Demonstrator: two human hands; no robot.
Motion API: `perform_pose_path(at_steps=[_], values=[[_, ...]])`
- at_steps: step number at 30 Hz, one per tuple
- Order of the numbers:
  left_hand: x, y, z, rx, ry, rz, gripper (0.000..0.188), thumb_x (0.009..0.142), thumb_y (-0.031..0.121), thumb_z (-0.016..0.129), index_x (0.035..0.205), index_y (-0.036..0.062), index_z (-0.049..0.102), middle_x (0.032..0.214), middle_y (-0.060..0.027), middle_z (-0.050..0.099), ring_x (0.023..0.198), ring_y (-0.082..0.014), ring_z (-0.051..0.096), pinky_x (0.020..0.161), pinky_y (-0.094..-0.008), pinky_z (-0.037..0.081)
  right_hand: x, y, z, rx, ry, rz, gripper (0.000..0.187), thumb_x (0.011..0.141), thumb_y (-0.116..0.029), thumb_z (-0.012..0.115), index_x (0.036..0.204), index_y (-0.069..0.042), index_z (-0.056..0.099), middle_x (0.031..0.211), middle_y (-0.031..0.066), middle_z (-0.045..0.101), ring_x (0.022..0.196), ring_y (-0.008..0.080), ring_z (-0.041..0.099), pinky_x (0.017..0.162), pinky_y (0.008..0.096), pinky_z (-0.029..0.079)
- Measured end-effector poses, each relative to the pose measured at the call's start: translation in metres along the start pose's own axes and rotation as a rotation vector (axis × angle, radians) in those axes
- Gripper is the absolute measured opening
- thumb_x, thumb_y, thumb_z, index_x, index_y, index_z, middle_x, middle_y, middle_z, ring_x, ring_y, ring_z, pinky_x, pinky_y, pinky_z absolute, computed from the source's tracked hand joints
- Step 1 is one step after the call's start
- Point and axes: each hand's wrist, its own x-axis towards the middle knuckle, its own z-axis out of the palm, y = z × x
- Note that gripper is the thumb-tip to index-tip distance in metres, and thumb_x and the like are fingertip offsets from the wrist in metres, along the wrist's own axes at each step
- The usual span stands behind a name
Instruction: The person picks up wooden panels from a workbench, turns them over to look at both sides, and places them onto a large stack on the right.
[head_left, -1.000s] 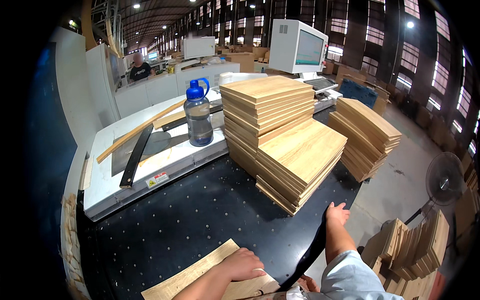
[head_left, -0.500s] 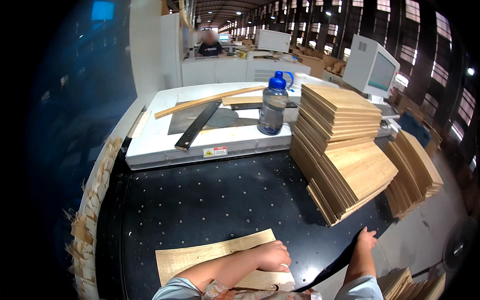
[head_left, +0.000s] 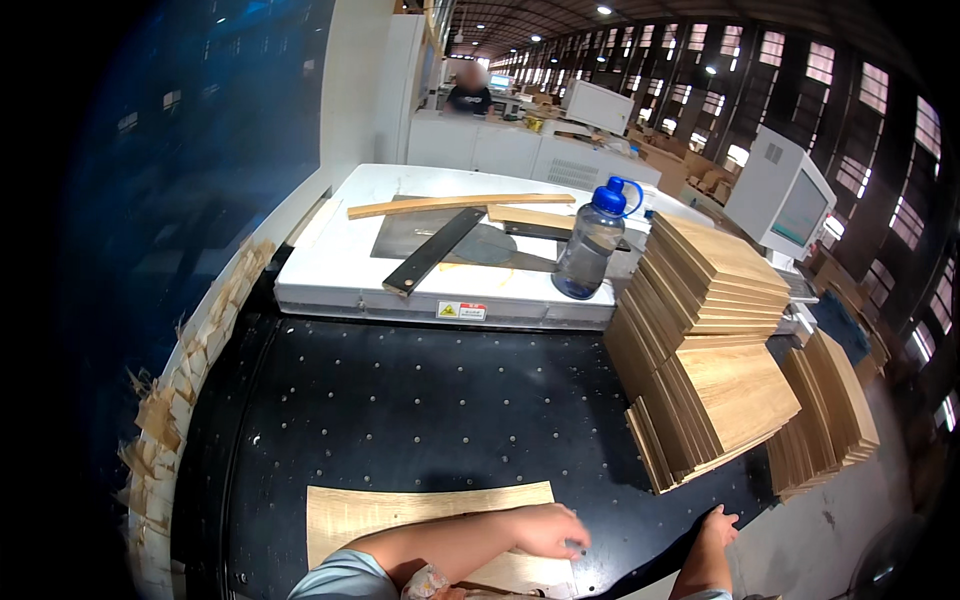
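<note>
Clock dial on head view, 12 at top.

Item 1: board (head_left: 370,515). Pale wood-grain, 1 pc., approx. 7 o'c., flat on table (head_left: 450,415) at near side. Lower part hidden by L forearm.

Item 2: L hand (head_left: 545,530). Approx. 5:30, over board's R end, fingertips past that edge. Fingers loosely bent, blurred; can't tell if pinching board or just above it.

Item 3: R hand (head_left: 717,525). Approx. 4:30, at table's R edge, apart from board. Fingers extended, a bit spread, nothing seen in grip; contact w/ table edge unclear.

Item 4: stack (head_left: 700,345). Wood panels, stepped, 3-4 o'c., on table; 2nd pile (head_left: 825,415) just beside, approx. 4.

Item 5: bottle (head_left: 592,245). Clear w/ blue lid, upright, 2 o'c., on white platform (head_left: 340,290), w/ dark bar (head_left: 435,252) approx. 10:30 & wood strip (head_left: 460,205) approx. 12.

Item 6: monitor (head_left: 785,195), 2 o'c., beyond stack.

Step in hand (judged): handling board flat, L hand at its R end.

Next move (judged): any shift of board calls for firm finger contact at its edge, kept level; R hand free to assist.
</note>
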Motion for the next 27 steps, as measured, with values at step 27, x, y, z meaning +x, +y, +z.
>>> perform_pose_path(at_steps=[27], values=[[-0.144, -0.152, -0.248, 0.564, 1.373, -1.201, 0.052, 0.076, 0.041, 0.065, 0.110, 0.0060, 0.048, 0.115, -0.0157, 0.055, 0.113, -0.0313, 0.047, 0.096, -0.0439, 0.032, 0.008, 0.009, 0.011, 0.023, 0.076, -0.111, 0.060, 0.086, -0.048, 0.049, 0.129, -0.008, 0.038, 0.117, 0.0297, 0.047, 0.108, 0.0396, 0.050, 0.091, 0.0453, 0.041]])
